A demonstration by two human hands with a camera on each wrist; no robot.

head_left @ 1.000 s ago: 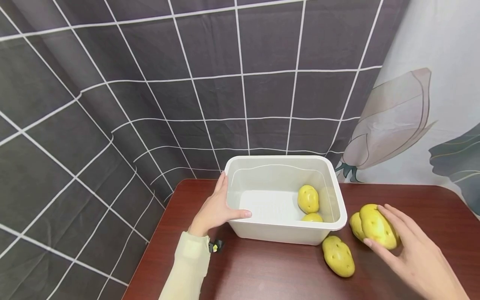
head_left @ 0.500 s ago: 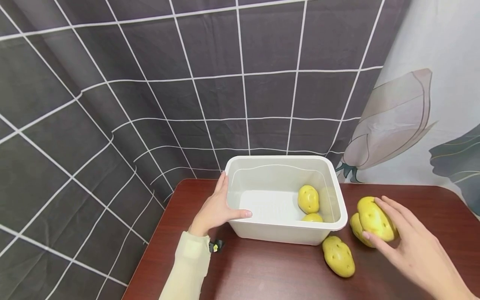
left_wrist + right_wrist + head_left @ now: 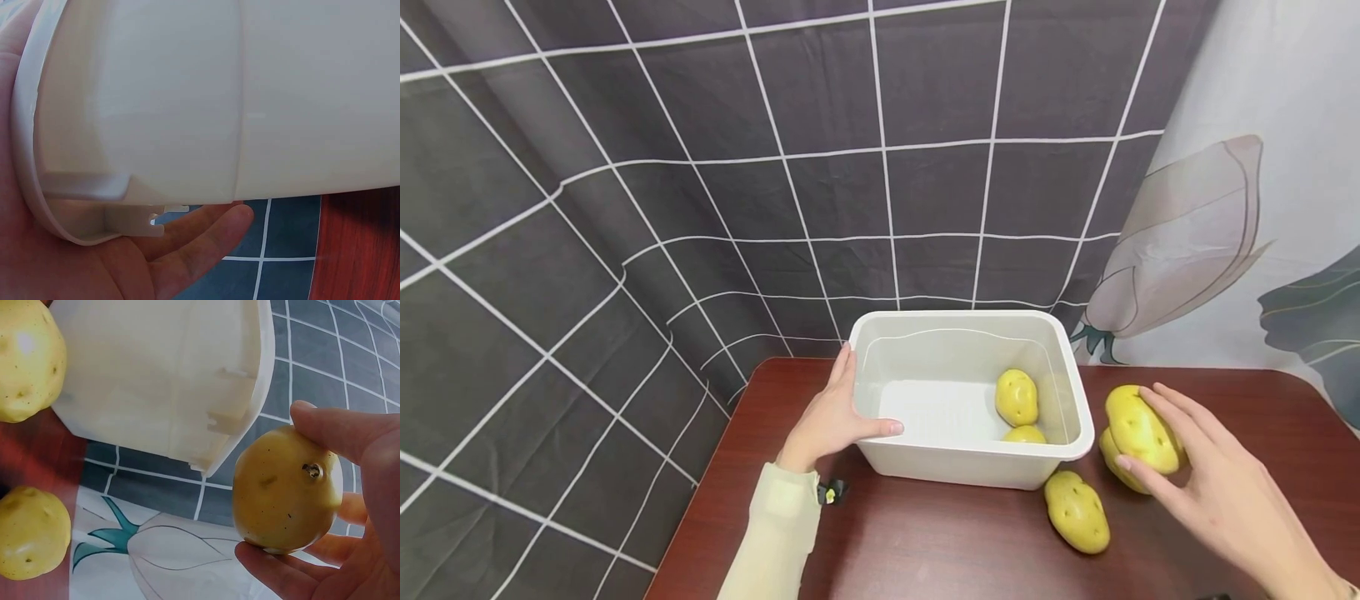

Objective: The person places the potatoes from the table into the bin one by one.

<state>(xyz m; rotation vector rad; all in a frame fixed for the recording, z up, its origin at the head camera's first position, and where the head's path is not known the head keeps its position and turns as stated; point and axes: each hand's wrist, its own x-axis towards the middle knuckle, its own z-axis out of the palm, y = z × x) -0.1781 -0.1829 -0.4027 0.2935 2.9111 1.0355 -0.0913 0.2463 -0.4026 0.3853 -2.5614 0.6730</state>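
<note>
Head view showed our right hand (image 3: pixel 1206 483) gripping a yellow potato (image 3: pixel 1138 429), thumb under it and fingers curled over its far side. Compared with a second earlier, the potato had risen and drifted toward the white tub (image 3: pixel 1060 454); it sat higher and nearer the tub's right rim than it had, no longer resting on the second potato (image 3: pixel 1112 468) beneath it. We judged that the lift was under way and the carry toward the tub had begun, though the potato had not yet crossed the rim.

Our left hand (image 3: pixel 831 417) had not moved: the palm lay against the tub's left wall, thumb hooked over the near edge, fingers flat along the side, steadying it. From the left wrist view the fingers (image 3: pixel 206 240) lay straight under the tub's lip (image 3: pixel 94 234), pressing rather than clutching.

Right wrist view confirmed the grip on the held potato (image 3: pixel 284 487), clear of the wooden table (image 3: pixel 925 542). A third potato (image 3: pixel 1077 512) lay on the table just left of our right hand, in front of the tub's corner. Two more potatoes (image 3: pixel 1017 397) rested inside the tub, at its end nearest our right hand
</note>
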